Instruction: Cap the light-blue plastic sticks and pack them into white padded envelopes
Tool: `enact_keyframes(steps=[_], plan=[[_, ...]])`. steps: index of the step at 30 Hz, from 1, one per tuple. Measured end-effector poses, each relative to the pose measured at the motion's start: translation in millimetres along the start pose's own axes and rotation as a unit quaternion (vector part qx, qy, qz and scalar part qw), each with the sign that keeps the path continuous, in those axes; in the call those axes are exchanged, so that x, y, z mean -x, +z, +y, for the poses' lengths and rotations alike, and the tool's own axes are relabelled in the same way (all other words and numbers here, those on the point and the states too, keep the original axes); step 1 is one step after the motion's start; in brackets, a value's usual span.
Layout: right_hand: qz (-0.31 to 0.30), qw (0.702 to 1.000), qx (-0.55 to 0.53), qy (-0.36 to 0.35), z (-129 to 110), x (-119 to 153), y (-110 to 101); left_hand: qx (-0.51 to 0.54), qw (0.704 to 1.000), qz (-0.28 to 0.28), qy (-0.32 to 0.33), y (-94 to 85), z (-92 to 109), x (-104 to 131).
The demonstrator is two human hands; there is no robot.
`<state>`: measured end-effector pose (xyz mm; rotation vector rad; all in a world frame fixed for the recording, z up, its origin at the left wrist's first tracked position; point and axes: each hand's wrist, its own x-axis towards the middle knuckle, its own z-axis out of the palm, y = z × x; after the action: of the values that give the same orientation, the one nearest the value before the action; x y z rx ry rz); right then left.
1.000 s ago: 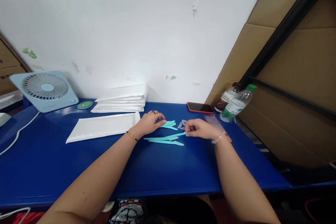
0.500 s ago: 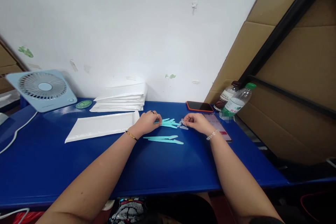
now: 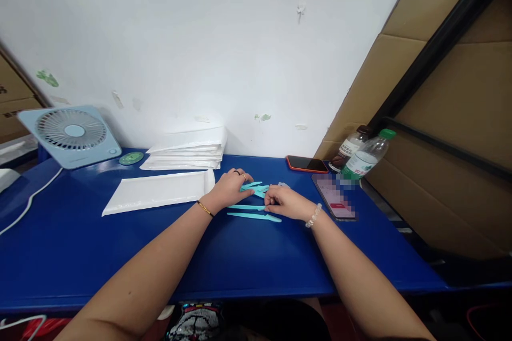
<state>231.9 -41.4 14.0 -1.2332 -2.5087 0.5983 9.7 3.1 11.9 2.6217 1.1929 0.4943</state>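
Note:
Several turquoise plastic sticks with blade-like tips lie in a small pile on the blue table. My left hand is at the pile's left side, thumb and fingers closed round some of them. Just right of it, my right hand pinches the tip end of a turquoise stick. Nearer me, another turquoise stick lies flat and untouched. Small clear pieces show partly behind my right hand.
A white padded envelope lies left, a stack of envelopes behind it. A blue fan and green disc stand further left. At right are an orange-edged phone, a second phone and two bottles.
My right hand has moved left and nearer me, from the clear pieces to the tip of a turquoise stick. My left hand remains at the pile. The view has shifted slightly.

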Motion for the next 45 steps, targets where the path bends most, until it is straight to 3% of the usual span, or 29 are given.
enact_keyframes(steps=[2,6,12,16,18,23,28,31,36,41,45], plan=[[0.020,1.000,0.004,-0.001,1,2,-3,0.005,0.999,-0.002,0.037,-5.5,8,1],[0.068,0.998,-0.008,0.010,5,6,-9,-0.011,0.995,-0.062,0.081,-9.4,19,1],[0.104,0.992,0.022,0.074,27,10,-18,-0.071,0.997,-0.017,0.026,-8.2,9,-2],[0.122,0.987,0.011,0.107,28,16,-26,-0.043,0.999,0.002,-0.014,-0.7,-2,-1],[0.097,0.991,-0.014,0.090,19,18,-28,-0.022,1.000,-0.011,-0.013,5.4,-6,-1],[-0.062,0.997,-0.034,0.029,-6,16,-19,0.003,0.999,-0.035,-0.007,13.4,-8,-3],[-0.089,0.996,-0.014,0.005,-9,11,-10,-0.004,1.000,-0.010,-0.001,4.8,-2,-1],[-0.053,0.998,-0.007,0.016,-9,11,-12,0.000,1.000,0.017,0.019,-2.1,10,1],[0.040,0.997,-0.035,0.056,-9,9,-13,0.016,0.996,-0.057,0.073,-3.3,27,4],[0.101,0.986,-0.092,0.092,9,11,-18,-0.002,0.999,-0.033,0.026,-7.7,23,5],[0.188,0.962,-0.171,0.102,28,17,-27,0.076,0.997,-0.011,-0.032,-14.0,13,4]])
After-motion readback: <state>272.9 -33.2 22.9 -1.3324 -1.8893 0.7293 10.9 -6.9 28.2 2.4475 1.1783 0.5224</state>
